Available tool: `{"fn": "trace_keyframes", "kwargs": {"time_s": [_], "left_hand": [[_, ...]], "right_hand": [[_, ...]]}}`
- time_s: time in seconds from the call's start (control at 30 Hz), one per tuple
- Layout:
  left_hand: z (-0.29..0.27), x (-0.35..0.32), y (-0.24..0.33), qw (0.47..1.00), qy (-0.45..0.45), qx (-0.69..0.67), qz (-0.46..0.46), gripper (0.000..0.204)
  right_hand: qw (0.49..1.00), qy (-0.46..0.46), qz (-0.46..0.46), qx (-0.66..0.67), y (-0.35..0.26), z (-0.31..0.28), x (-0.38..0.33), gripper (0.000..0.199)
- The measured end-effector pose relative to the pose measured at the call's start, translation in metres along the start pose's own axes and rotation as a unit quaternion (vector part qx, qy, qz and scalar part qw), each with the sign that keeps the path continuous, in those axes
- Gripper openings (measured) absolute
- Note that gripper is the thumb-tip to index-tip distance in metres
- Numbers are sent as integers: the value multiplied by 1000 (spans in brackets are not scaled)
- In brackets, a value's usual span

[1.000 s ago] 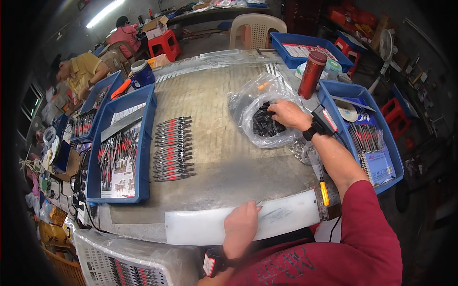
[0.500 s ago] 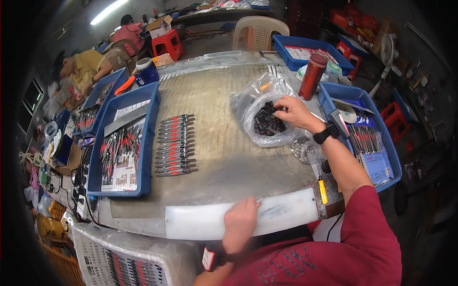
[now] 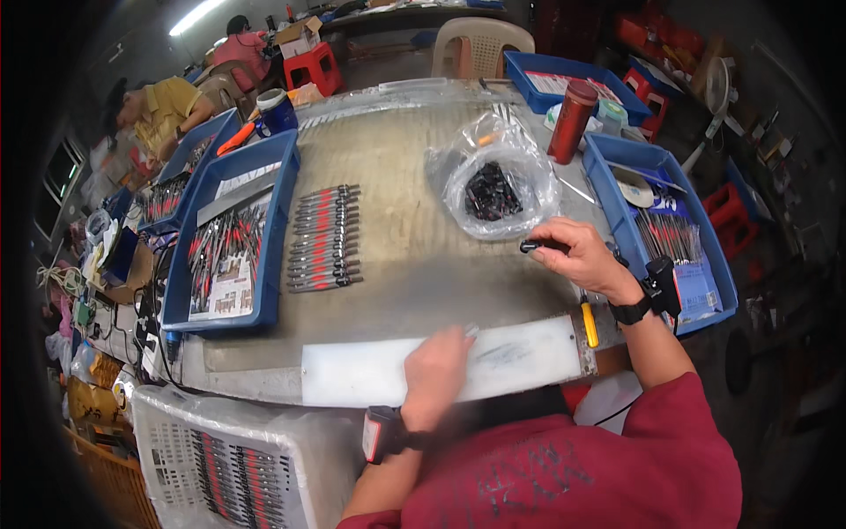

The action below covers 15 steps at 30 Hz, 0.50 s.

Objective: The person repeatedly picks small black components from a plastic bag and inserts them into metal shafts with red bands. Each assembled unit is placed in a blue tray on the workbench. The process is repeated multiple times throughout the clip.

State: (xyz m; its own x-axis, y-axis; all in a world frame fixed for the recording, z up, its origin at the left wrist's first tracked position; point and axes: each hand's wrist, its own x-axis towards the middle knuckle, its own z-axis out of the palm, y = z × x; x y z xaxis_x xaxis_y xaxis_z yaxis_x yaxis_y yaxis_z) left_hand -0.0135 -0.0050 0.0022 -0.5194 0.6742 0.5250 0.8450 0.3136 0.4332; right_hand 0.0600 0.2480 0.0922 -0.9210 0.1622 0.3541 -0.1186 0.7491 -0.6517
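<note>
My right hand [image 3: 580,257] pinches a small black plastic part [image 3: 542,246] between thumb and fingers, just in front of a clear plastic bag [image 3: 526,220]. Inside that open bag lies a heap of similar black parts [image 3: 493,189]. My left hand [image 3: 436,375] is closed over a long white board [image 3: 352,375] at the table's near edge. A small light tip pokes out at its fingertips, too blurred to name. Left of the middle, a column of slender grey-and-red pen-like tools [image 3: 324,238] lies side by side on the table [image 3: 388,159].
A blue tray [image 3: 271,304] of loose pen-like tools stands on the left, another blue tray [image 3: 721,286] on the right. A yellow-handled screwdriver [image 3: 589,323] lies by the board. A red-brown flask [image 3: 573,122] stands behind the bag. Below left is a white basket [image 3: 163,445]. Two people sit far left.
My right hand has come out of the bag toward me, now with a black part in its fingers. My left hand stays closed over the board; the view has shifted slightly.
</note>
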Motion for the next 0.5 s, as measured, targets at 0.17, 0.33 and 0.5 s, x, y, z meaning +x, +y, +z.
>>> {"fn": "trace_keyframes", "kwargs": {"time_s": [0.17,0.33,0.5], "left_hand": [[-15,1,11,999,3,-43,19,13],[-24,0,23,997,-19,-59,52,14],[-21,-5,31,996,-53,-41,65,19]], "right_hand": [[999,-4,-50,4,-18,19,-37,19],[998,-12,-29,47,-30,31,-68,18],[997,-21,-14,70,-29,38,-87,20]]}}
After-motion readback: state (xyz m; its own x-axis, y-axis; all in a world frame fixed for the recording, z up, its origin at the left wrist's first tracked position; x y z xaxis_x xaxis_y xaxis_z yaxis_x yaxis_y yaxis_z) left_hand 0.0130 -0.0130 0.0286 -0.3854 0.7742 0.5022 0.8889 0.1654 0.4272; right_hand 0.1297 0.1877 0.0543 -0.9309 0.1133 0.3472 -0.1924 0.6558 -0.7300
